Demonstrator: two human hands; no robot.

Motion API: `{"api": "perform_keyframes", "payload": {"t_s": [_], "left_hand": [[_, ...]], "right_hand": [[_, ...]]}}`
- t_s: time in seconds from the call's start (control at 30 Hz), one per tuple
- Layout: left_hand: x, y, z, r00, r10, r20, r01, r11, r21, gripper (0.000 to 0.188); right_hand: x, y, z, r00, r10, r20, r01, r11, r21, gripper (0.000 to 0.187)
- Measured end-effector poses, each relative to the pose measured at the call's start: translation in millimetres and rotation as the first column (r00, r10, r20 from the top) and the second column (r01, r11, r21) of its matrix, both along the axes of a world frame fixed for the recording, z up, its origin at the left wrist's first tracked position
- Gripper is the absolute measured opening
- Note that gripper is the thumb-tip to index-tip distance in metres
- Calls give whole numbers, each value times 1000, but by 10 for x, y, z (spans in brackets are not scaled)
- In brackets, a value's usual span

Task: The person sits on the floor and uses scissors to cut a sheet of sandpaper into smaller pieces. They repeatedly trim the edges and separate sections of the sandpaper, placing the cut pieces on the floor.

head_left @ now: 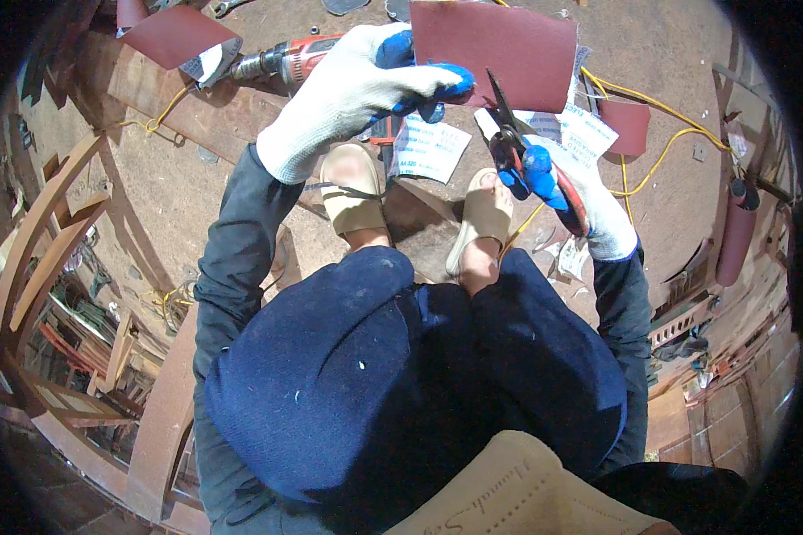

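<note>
My left hand (335,98), in a white knit glove with blue-coated fingers, pinches the lower left edge of a reddish-brown sandpaper sheet (500,49). The sheet is held up above the floor. In my right hand (598,196), gloved the same way, is a pair of snips (511,147) with dark blades and red handles. Their blades point up and overlap the sheet's lower edge; whether they bite into it I cannot tell. Cut sandpaper pieces lie below, a white-backed one (428,149) near my feet and a reddish one (626,127) at the right.
A red drill (303,64) lies behind my left hand, near another curled sandpaper sheet (174,37). Yellow cord (660,169) loops across the floor at right. A sandpaper roll (737,234) is at the far right. Curved wooden frames (40,241) stand at left. My sandalled feet are below.
</note>
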State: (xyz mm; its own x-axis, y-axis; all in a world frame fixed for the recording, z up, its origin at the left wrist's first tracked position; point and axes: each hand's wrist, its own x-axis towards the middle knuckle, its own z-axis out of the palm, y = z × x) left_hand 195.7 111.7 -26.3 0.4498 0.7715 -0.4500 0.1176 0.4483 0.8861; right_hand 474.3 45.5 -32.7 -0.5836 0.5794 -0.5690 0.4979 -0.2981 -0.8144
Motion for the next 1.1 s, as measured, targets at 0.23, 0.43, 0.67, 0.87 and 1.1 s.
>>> {"api": "perform_keyframes", "payload": {"t_s": [0.23,0.43,0.67,0.87,1.1], "left_hand": [[-57,22,-21,999,-35,-36,35,999,6,29],[-28,9,-84,999,-30,32,29,1000,8,31],[-43,58,-37,994,-106,-5,105,994,-29,29],[-21,-23,-54,995,-94,-18,94,996,7,33],[-36,-92,-122,995,-97,-10,97,994,41,34]], "right_hand": [[76,-76,-63,989,22,-145,6,983,185,41],[-28,-199,-182,879,-343,-333,277,933,-230,41],[216,-304,-134,948,-317,-19,297,905,-304,32],[144,-248,-148,985,-170,-19,166,977,-132,34],[-17,-177,-118,997,-13,82,10,999,34,37]]}}
